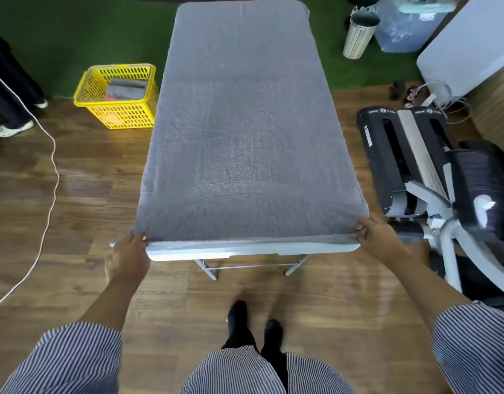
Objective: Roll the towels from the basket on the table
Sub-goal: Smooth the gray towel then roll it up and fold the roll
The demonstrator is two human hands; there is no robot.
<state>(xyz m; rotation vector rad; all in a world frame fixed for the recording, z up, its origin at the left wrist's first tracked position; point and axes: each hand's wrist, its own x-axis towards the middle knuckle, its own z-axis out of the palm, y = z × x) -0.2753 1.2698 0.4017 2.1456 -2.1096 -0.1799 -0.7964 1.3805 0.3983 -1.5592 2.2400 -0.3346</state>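
Left hand fingers: the left hand (130,253) has its fingers curled tight on the near left corner of the gray towel (245,132). The thumb and fingers pinch the cloth at the table's edge.
Right hand fingers: the right hand (377,237) pinches the near right corner of the same towel, fingers bent and close together.
Arms: both arms reach out forward, wide apart, one to each near corner. The striped sleeves (74,362) stop at the elbows.
Towel: it lies flat and spread out, covering almost the whole table (256,250). Its near edge sits along the table's near edge.
Basket: the yellow basket (118,95) stands on the wood floor just beside the table's left side. More folded towels (125,88) lie inside it, gray ones and a bit of something pink.
Feet: two dark feet (255,319) stand on the floor near the table.
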